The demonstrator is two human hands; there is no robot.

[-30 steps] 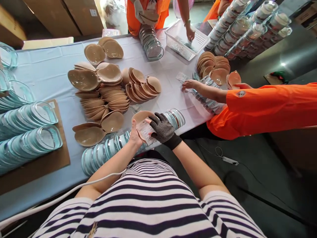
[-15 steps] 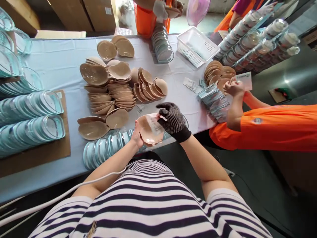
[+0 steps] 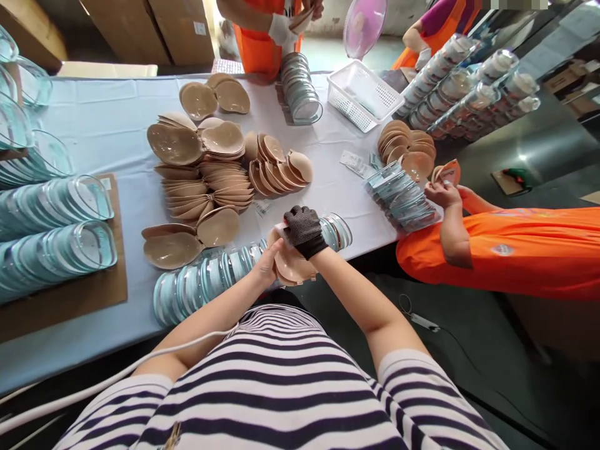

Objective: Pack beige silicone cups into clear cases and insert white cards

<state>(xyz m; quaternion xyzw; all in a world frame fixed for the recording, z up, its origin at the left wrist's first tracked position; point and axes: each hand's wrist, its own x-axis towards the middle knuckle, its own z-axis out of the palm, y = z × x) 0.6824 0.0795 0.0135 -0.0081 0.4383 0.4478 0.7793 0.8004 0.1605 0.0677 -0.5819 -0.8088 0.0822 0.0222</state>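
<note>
A beige stick-on bra (image 3: pixel 294 267) is held in front of my body, above the table's near edge. My left hand (image 3: pixel 268 265), bare, is closed around its left side with the thumb on top. My right hand (image 3: pixel 304 230), in a dark dotted glove, is closed at its upper edge and covers part of it. A small pale edge shows by the gloved fingers; the printed slip is otherwise hidden. Behind and beside my hands runs a row of clear round plastic cases (image 3: pixel 210 281). Beyond lie stacked beige bras (image 3: pixel 206 187) and a single open pair (image 3: pixel 171 249).
More clear cases (image 3: pixel 56 200) stand on cardboard at the left. A white basket (image 3: pixel 363 94) sits at the back. On the right, a co-worker in orange (image 3: pixel 506 250) handles a bra beside flat clear packs (image 3: pixel 398 194). Another co-worker's orange apron (image 3: pixel 255 50) shows across the table.
My gloved hand has moved left and down onto the bra's upper edge, covering the printed slip it held. The right-hand co-worker now holds a bra instead of a card.
</note>
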